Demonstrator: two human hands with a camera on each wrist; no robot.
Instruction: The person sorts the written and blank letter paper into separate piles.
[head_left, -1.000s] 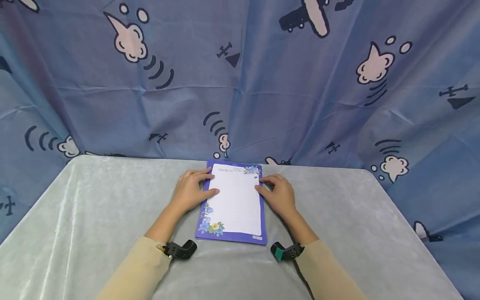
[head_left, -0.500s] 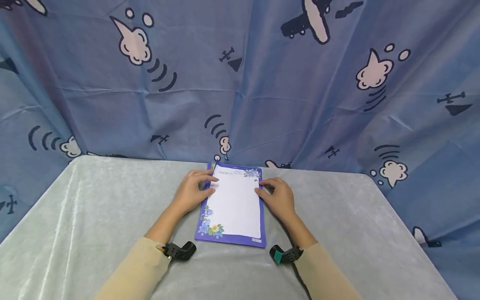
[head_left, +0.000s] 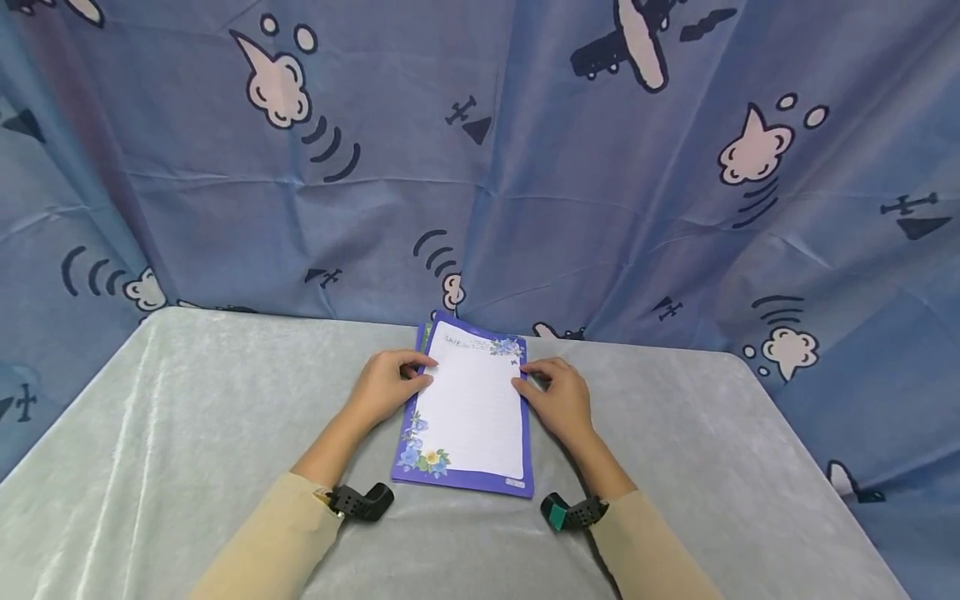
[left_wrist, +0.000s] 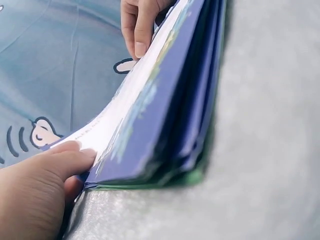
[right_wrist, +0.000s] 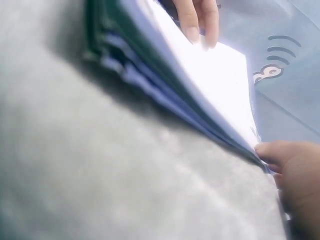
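Note:
A stack of stationery paper lies on the table, its top sheet white with a purple border and blue flowers. Green and purple edges of several sheets show beneath it, slightly fanned, in the left wrist view. My left hand pinches the top sheet at its left edge, thumb on the paper. The sheet's upper left corner is raised there, baring a green strip below. On the opposite side, my right hand pinches the right edge of the stack between thumb and fingers, near the top.
Grey velvety cloth covers the table all round the paper. A blue curtain with planes and clouds hangs directly behind the far table edge. Dark wrist straps sit below both hands, over beige sleeves.
The top sheet's upper left corner has lifted and shifted right, exposing purple and green edges beneath. My left fingers have drawn in closer to the thumb. My right hand has stayed at its edge.

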